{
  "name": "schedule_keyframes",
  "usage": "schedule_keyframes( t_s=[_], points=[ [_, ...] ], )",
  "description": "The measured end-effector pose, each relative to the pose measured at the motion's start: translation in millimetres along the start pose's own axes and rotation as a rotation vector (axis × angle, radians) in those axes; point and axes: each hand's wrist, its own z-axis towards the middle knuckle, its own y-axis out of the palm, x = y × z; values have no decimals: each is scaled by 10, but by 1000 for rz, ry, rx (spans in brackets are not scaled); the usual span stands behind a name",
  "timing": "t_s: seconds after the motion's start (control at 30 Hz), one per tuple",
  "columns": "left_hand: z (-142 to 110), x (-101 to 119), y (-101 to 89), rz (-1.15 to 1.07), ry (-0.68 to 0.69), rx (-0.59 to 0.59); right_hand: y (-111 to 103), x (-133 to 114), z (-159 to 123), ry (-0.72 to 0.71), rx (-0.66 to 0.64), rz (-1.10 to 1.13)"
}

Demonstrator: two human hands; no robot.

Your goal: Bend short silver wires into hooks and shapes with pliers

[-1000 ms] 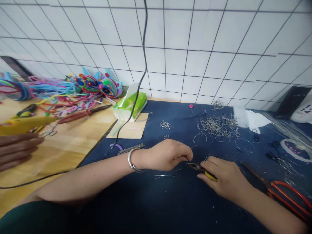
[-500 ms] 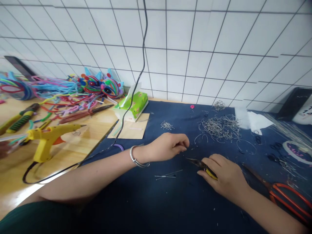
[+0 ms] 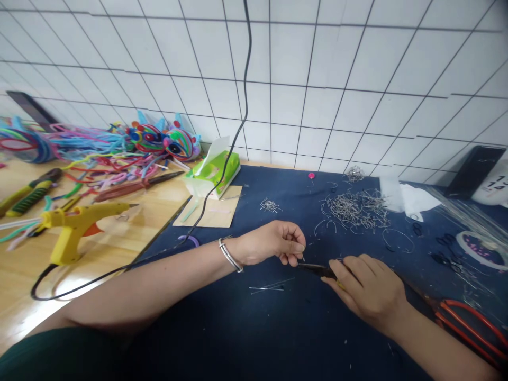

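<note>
My right hand [image 3: 367, 288] is wrapped round a pair of dark-jawed pliers [image 3: 317, 269] with yellow handles, their tip pointing left. Just beyond that tip, my left hand [image 3: 280, 243] is closed in a pinch on a short thin piece of wire [image 3: 303, 257], most of it hidden by the fingers. The jaws are at the wire; whether they grip it I cannot tell. A few straight wires [image 3: 272, 287] lie crossed on the dark blue cloth [image 3: 238, 338] below my left hand. Behind it sits a small heap of bent wire bits [image 3: 270, 205].
A large tangle of wire [image 3: 353, 209] lies at the back right. Orange-handled scissors [image 3: 470, 323] rest by my right forearm. On the left are a yellow glue gun [image 3: 75, 225], green-yellow pliers [image 3: 32, 193] and a tissue pack [image 3: 216, 172]. A black cable [image 3: 244, 106] hangs down the middle.
My left hand has turned over, fingers now downward at the plier tip, with a bit of wire showing. The pliers have swung level and moved slightly left towards it.
</note>
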Motion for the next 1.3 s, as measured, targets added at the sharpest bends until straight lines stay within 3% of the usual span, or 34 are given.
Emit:
schedule_keyframes(
  t_s=[0.77,1.1,1.3],
  points=[
    [-3,-28,26,23,-40,-55,9,-17,-22,-61,-31,21],
    [-32,-2,73,156,23,53,16,-69,-21,-17,-110,103],
    [-43,-2,118,220,99,104,48,-111,-29,82,-157,248]
  ],
)
